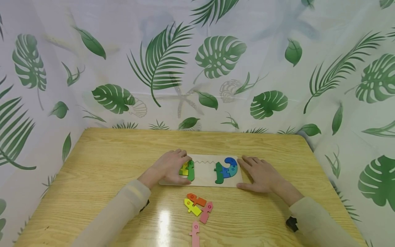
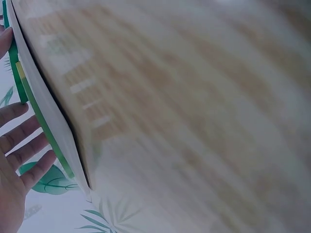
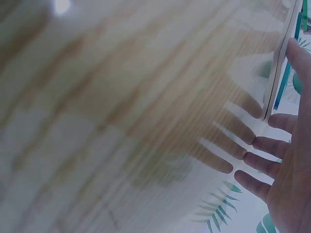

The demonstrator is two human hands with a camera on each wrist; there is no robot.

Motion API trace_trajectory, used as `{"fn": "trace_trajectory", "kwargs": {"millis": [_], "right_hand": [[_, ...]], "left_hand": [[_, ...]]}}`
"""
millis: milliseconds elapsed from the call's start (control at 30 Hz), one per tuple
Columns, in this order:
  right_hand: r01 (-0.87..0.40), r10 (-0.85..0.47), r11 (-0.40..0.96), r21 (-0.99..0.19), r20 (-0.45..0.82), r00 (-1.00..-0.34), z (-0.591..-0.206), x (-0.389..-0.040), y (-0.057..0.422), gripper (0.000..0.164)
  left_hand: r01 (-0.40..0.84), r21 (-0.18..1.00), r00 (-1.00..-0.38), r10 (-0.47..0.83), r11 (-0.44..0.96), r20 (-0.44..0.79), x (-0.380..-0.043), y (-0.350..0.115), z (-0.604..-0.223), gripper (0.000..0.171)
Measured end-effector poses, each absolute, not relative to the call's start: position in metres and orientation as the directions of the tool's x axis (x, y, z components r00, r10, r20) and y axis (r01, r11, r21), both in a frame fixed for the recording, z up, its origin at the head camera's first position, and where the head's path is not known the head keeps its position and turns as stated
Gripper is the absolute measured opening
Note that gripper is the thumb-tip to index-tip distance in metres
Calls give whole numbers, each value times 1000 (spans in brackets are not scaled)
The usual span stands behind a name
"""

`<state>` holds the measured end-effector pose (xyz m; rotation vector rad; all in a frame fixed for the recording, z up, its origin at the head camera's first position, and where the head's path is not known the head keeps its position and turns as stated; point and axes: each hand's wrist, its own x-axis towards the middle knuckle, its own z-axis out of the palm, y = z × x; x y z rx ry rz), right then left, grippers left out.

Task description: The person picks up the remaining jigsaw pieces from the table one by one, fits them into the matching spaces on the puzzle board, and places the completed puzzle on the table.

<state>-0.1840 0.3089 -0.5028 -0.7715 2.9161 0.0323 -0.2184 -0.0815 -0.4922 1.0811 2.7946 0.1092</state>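
Observation:
A pale wooden puzzle board (image 1: 205,175) lies flat on the table, a zigzag line printed along its bare middle. My left hand (image 1: 172,168) reaches over its left end, thumb and index finger at opposite ends of a green puzzle piece (image 1: 191,175), which they pinch. Beside that piece sits a yellow-green piece (image 1: 184,169), partly covered by the hand. Blue pieces (image 1: 233,168) and a dark teal piece (image 1: 219,174) lie joined at the board's right part. My right hand (image 1: 262,175) rests with spread fingers along the right edge, thumb near the lower corner.
Loose pieces lie nearer the person: an orange one (image 1: 200,201), a yellow one (image 1: 193,208), a pink one (image 1: 206,213) and a light pink one (image 1: 195,235) at the bottom edge. Leaf-patterned cloth (image 1: 172,103) stands behind the wooden table (image 1: 117,151).

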Motion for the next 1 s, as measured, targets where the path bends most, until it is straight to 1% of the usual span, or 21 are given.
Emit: {"fn": "trace_trajectory", "kwargs": {"millis": [1000], "right_hand": [[-494,-492,869,-12,-121,-862,-502,-183,307,105]], "left_hand": [[683,68,-716,685,727,-133,-220,-80,-494,87]]}}
